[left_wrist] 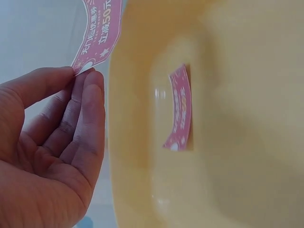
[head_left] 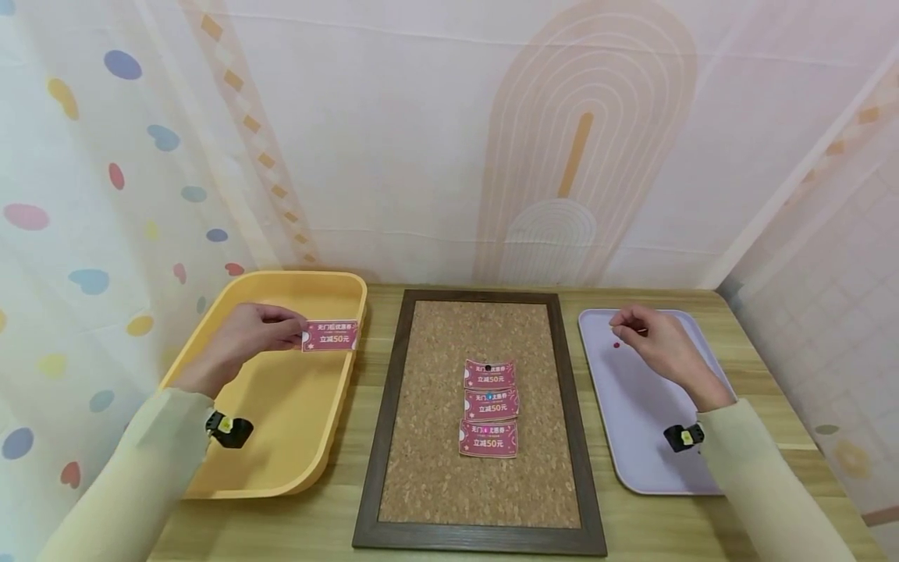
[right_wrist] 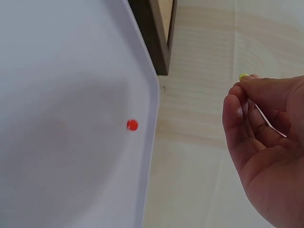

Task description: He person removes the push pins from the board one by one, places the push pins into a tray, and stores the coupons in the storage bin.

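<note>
Your left hand (head_left: 260,332) pinches a coupon (head_left: 330,336) by the yellow tray (head_left: 295,421); your right hand (head_left: 656,343) pinches a yellow piece (right_wrist: 243,76), probably a pin. Pickup seems complete; next should be aligning the coupon on the corkboard (head_left: 428,406).

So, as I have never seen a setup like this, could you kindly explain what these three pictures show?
Of course. There is no machine here, just a person's two bare hands. The wide picture comes from a camera on the head, looking down; the other two come from cameras on the left and right wrists.

On the table stand a yellow tray, a cork board with three coupons, and a purple tray holding a red pin.

The left hand pinches one coupon; another lies in the yellow tray. The right hand pinches something small and yellow, probably a pin.
</note>
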Demonstrator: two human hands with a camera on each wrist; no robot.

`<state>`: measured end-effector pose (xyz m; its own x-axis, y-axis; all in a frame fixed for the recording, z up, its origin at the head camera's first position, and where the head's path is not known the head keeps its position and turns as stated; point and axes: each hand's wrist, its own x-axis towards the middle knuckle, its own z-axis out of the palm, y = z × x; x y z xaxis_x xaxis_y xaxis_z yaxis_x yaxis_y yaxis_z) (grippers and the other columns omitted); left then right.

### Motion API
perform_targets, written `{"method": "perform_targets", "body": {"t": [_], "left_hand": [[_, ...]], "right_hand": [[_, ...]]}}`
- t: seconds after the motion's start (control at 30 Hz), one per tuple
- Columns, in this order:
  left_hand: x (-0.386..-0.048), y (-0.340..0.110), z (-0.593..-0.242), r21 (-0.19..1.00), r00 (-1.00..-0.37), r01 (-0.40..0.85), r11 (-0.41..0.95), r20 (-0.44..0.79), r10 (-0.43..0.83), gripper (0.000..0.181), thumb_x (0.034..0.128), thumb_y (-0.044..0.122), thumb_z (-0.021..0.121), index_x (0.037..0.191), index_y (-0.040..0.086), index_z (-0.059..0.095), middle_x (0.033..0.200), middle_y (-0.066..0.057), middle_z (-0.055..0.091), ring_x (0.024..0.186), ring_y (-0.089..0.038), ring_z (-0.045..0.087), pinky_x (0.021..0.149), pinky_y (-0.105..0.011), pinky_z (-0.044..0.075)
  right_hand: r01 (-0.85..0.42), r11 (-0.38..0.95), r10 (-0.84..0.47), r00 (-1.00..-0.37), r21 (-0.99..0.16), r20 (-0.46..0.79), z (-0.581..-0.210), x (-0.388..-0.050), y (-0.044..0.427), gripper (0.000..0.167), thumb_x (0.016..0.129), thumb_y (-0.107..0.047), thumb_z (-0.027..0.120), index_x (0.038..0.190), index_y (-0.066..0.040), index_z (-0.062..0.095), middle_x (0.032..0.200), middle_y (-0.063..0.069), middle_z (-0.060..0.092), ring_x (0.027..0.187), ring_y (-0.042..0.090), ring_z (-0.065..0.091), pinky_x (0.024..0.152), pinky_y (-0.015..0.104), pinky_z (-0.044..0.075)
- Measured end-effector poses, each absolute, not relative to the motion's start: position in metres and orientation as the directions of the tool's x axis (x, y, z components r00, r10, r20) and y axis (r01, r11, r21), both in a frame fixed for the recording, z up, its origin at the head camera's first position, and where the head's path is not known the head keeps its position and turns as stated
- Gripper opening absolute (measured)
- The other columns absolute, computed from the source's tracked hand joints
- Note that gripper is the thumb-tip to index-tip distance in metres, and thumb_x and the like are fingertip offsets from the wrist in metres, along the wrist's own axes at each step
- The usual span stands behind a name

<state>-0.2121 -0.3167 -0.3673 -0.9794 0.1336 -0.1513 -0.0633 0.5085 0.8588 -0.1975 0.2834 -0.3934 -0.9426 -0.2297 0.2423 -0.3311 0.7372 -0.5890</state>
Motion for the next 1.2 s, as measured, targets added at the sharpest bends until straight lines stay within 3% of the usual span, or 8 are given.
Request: {"method": "perform_targets", "body": {"t": [0.23, 0.53, 0.9, 1.2], "left_hand": [[-0.209, -0.334, -0.366, 0.832, -0.979, -0.047, 0.553, -0.149, 0.141, 0.039, 0.1039, 0.016, 0.061, 0.125, -0.016, 0.063, 0.106, -0.012, 0.076, 0.088, -0.003, 0.071, 0.08, -0.027, 0.06], [-0.213, -0.348, -0.373, 0.819, -0.971, -0.08, 0.568, -0.193, 0.141, 0.039, 0.1051, 0.015, 0.059, 0.125, -0.019, 0.062, 0.104, -0.012, 0.076, 0.085, -0.002, 0.071, 0.077, -0.025, 0.06], [-0.214, -0.359, -0.385, 0.807, -0.965, -0.124, 0.577, -0.233, 0.119, 0.04, 0.104, 0.012, 0.06, 0.126, -0.021, 0.06, 0.099, -0.007, 0.077, 0.082, -0.004, 0.07, 0.077, -0.026, 0.06], [-0.216, -0.364, -0.396, 0.784, -0.954, -0.114, 0.61, -0.257, 0.152, 0.041, 0.1045, 0.015, 0.061, 0.127, -0.019, 0.061, 0.109, -0.015, 0.075, 0.088, -0.007, 0.07, 0.08, -0.028, 0.06]], "right_hand": [[-0.319, 0.755, -0.24, -0.947, -0.573, 0.212, -0.396, -0.198, 0.294, 0.004, 0.098, -0.004, 0.068, 0.101, -0.002, 0.07, 0.09, 0.013, 0.072, 0.077, 0.016, 0.059, 0.065, 0.025, 0.045], [-0.315, 0.747, -0.245, -0.949, -0.586, 0.199, -0.399, -0.198, 0.305, 0.004, 0.097, -0.003, 0.069, 0.101, -0.001, 0.071, 0.089, 0.01, 0.072, 0.075, 0.007, 0.057, 0.064, 0.023, 0.045], [-0.316, 0.724, -0.268, -0.948, -0.613, 0.172, -0.408, -0.204, 0.316, 0.005, 0.096, 0.006, 0.066, 0.099, 0.005, 0.07, 0.09, 0.014, 0.072, 0.074, 0.007, 0.057, 0.063, 0.022, 0.047], [-0.249, 0.728, -0.258, -0.963, -0.638, 0.081, -0.421, -0.209, 0.32, 0.007, 0.095, 0.006, 0.066, 0.099, 0.003, 0.071, 0.09, 0.012, 0.071, 0.076, 0.012, 0.056, 0.065, 0.024, 0.047]]}}
